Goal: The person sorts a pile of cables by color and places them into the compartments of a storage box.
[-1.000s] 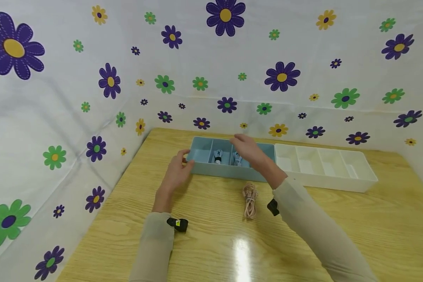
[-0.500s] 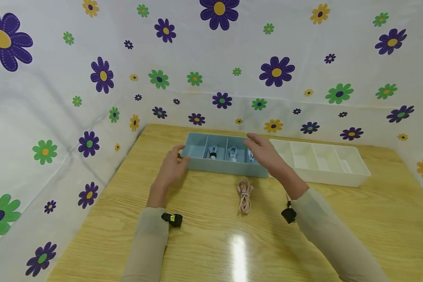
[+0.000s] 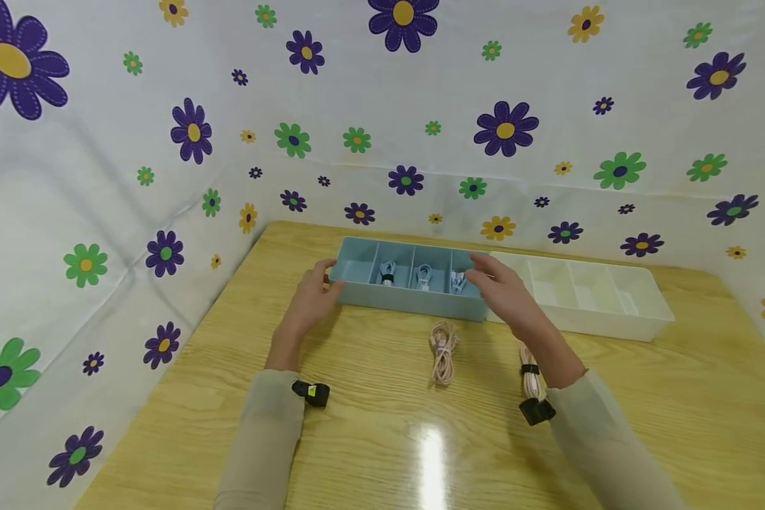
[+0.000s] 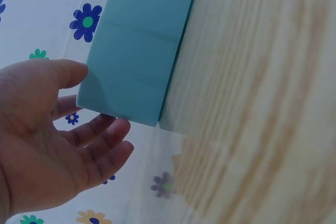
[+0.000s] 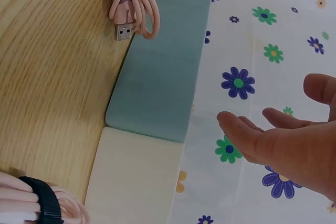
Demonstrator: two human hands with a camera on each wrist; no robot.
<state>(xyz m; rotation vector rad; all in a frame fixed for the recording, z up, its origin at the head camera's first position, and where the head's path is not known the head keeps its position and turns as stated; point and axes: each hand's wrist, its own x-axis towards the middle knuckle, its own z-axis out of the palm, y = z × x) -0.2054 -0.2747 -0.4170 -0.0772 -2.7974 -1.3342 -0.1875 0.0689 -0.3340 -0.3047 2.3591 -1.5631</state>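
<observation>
A blue divided box (image 3: 414,299) stands near the back of the table. Bundled light-blue cables lie in its compartments: one with a black strap (image 3: 387,273), a second cable (image 3: 423,277), and a third cable (image 3: 457,282) in the rightmost. The leftmost compartment has no cable. My left hand (image 3: 309,297) is at the box's left end, thumb at the corner and fingers loosely spread beside the end wall. My right hand (image 3: 506,294) hovers over the right end, fingers extended and holding nothing. In front lies a bundled pink USB cable (image 3: 443,354); another pink cable (image 3: 530,379) with a black strap is partly hidden by my right wrist.
A white divided box (image 3: 602,319) adjoins the blue box's right end. Behind the wooden table (image 3: 370,425) hangs a white flowered cloth (image 3: 357,92), which also covers the left side. A black wrist camera (image 3: 537,411) sits beside my right sleeve.
My right hand has moved right, from over the middle of the blue box to its right end, uncovering the third blue cable and the strapped pink one. My left hand has stayed at the left end.
</observation>
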